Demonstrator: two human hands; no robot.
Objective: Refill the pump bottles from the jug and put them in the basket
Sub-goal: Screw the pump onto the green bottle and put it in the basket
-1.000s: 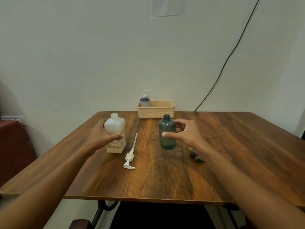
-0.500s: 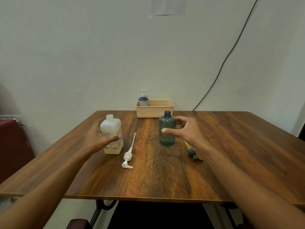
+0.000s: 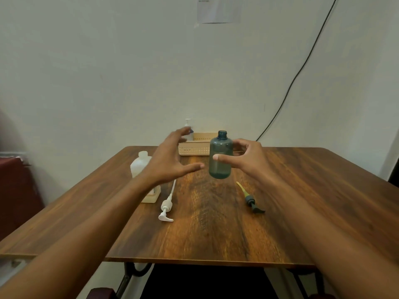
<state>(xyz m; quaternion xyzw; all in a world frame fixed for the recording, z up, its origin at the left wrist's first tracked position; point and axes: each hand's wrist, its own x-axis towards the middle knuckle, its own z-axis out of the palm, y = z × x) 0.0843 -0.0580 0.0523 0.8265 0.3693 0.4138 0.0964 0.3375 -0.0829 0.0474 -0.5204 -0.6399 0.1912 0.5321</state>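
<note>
My right hand (image 3: 248,158) grips a teal translucent bottle (image 3: 220,156) with no pump, lifted above the table (image 3: 216,229). My left hand (image 3: 170,160) hovers open just left of the bottle, fingers spread, holding nothing. Behind my left wrist stands the white jug (image 3: 142,167), partly hidden, with amber liquid at its bottom. A white pump head (image 3: 166,209) lies on the table beside the jug. A dark pump head with a yellowish tube (image 3: 249,198) lies to the right. The beige basket (image 3: 193,148) sits at the far edge with a blue pump bottle (image 3: 189,131) in it.
A black cable (image 3: 302,67) runs down the wall to the table's far right. A sheet of paper (image 3: 218,8) hangs on the wall. A dark red seat (image 3: 15,190) stands to the left of the table.
My left hand let go of the jug and rose toward the teal bottle. My right hand lifted the bottle off the table.
</note>
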